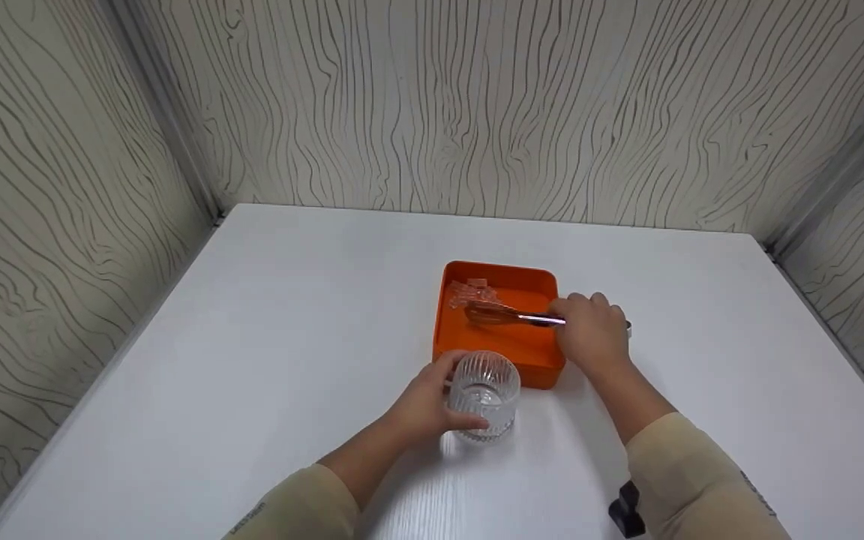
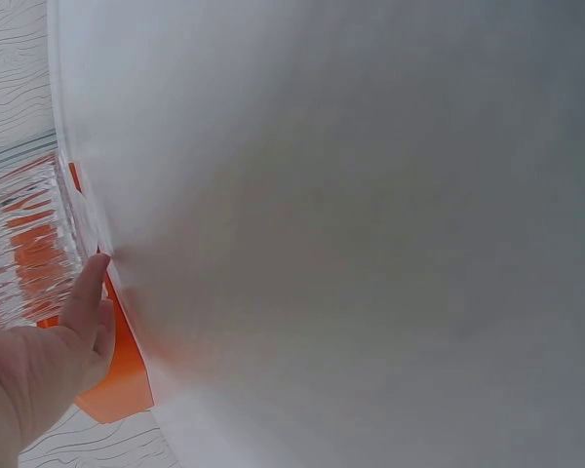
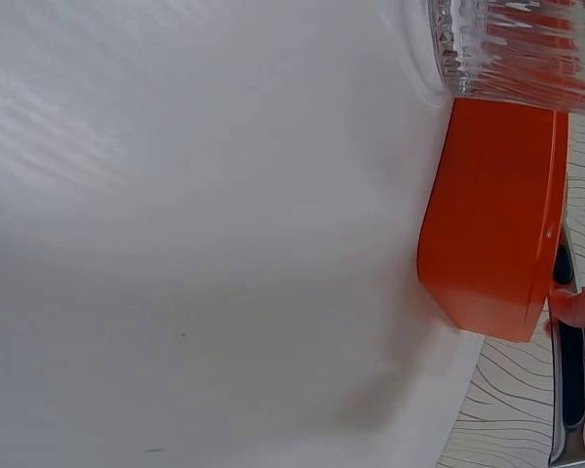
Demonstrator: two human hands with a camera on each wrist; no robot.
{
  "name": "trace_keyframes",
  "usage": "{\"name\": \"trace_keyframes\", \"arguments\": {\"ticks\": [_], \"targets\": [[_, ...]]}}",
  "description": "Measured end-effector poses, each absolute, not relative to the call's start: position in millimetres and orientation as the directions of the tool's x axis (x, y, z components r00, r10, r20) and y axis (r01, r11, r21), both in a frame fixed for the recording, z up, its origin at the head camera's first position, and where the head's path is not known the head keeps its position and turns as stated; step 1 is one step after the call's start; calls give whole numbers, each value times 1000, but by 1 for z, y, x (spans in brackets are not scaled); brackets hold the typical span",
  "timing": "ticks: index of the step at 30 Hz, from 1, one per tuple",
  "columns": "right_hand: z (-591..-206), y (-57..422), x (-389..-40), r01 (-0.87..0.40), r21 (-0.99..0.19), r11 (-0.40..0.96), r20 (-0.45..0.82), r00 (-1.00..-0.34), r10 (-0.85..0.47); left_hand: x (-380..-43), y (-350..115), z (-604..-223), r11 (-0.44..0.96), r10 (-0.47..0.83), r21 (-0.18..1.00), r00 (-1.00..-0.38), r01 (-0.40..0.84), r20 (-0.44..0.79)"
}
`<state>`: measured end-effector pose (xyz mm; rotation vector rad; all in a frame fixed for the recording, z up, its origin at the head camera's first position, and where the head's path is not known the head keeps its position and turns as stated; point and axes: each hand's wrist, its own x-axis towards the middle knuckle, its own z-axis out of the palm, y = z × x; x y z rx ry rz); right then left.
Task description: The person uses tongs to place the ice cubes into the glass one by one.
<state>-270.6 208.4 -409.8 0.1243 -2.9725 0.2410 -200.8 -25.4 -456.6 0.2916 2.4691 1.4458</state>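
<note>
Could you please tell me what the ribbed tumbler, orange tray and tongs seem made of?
Ribbed tumbler: probably clear glass, glossy, with sharp highlights. Orange tray: likely plastic, smooth satin, evenly coloured walls. Tongs: apparently polished metal, with reflective edges; dark inlay, material unclear.

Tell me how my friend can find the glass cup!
On the white table sits an orange tray. Just in front of the tray's near side is the ribbed glass tumbler. Unlike the little clear pieces inside the tray, it's big, round and hollow.

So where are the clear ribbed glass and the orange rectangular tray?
Clear ribbed glass [image 1: 487,403], head view: the middle of its body.
Orange rectangular tray [image 1: 528,342], head view: the bare part of its floor.
</note>
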Motion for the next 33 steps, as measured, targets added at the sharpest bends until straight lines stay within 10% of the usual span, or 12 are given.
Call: {"name": "trace_keyframes", "arguments": {"ticks": [33], "targets": [[-368, 249, -244, -168, -302, 938, 166, -979, -122, -202, -23, -460, 493, 279, 870, -951, 20, -137]]}}
